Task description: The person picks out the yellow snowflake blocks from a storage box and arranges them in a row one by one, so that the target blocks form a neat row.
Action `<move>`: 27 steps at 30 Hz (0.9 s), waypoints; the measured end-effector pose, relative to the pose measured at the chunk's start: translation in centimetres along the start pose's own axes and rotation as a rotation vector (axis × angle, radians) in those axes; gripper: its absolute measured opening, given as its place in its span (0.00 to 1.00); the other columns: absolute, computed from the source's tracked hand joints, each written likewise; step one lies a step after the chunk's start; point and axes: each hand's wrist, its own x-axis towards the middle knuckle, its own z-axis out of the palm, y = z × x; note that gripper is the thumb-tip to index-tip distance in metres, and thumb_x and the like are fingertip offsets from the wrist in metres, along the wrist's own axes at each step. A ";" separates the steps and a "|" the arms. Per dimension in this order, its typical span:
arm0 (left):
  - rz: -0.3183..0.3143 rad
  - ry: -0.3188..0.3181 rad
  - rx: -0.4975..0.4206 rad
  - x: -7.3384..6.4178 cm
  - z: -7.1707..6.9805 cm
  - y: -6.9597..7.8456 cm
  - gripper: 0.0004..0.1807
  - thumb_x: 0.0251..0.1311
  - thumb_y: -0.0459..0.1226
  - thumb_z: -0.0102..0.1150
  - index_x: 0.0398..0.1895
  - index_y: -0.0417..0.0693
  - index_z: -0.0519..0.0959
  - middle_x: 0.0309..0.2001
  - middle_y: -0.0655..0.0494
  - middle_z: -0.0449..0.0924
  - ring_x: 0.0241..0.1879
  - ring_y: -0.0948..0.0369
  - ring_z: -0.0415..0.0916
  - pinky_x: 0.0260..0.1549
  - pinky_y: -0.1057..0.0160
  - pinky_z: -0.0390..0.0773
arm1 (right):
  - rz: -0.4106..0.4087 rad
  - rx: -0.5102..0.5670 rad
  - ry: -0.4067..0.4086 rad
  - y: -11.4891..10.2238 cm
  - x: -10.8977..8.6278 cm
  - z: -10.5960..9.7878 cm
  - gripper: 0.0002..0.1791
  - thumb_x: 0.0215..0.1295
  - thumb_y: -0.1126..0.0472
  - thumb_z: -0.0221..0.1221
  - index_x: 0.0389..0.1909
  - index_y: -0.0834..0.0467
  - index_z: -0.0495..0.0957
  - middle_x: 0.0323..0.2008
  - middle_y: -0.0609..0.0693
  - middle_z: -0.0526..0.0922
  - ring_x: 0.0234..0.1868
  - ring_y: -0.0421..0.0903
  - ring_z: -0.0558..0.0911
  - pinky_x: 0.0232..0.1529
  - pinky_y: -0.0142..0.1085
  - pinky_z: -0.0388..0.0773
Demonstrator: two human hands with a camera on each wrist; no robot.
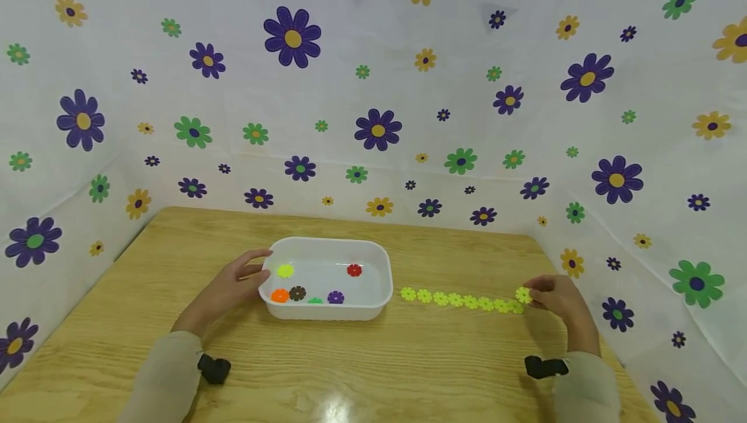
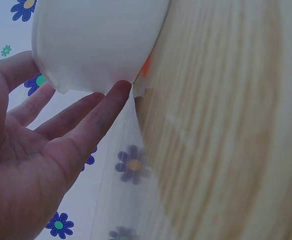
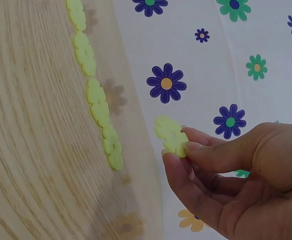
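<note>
My left hand rests at the left end of a white plastic tub. In the left wrist view the fairly straight fingers touch the tub's outer wall. Between thumb and fingers, my right hand pinches a yellow-green flower-shaped disc. It is held above the right end of a row of several like discs, laid on the table to the right of the tub. In the right wrist view a gap shows between the held disc and the row.
Inside the tub lie flower discs: yellow, red, orange, brown, purple and a partly hidden green one. Flower-printed white cloth surrounds the wooden table at the back and sides.
</note>
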 end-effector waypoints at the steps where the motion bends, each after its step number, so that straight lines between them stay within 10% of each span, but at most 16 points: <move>1: 0.002 -0.003 0.000 0.0 0.0 0.0 0.38 0.73 0.59 0.54 0.80 0.61 0.58 0.79 0.34 0.57 0.77 0.35 0.60 0.69 0.40 0.74 | 0.010 0.004 0.005 0.1 0.0 0.0 0.16 0.73 0.73 0.53 0.57 0.80 0.72 0.50 0.75 0.80 0.37 0.40 0.84 0.39 0.32 0.89; 27: -0.001 -0.010 -0.015 -0.1 0.1 0.4 0.38 0.74 0.56 0.55 0.81 0.59 0.56 0.79 0.32 0.57 0.76 0.35 0.60 0.67 0.42 0.76 | 0.166 0.006 0.044 3.2 1.1 0.0 0.16 0.70 0.75 0.54 0.55 0.78 0.75 0.48 0.72 0.81 0.34 0.41 0.82 0.35 0.30 0.85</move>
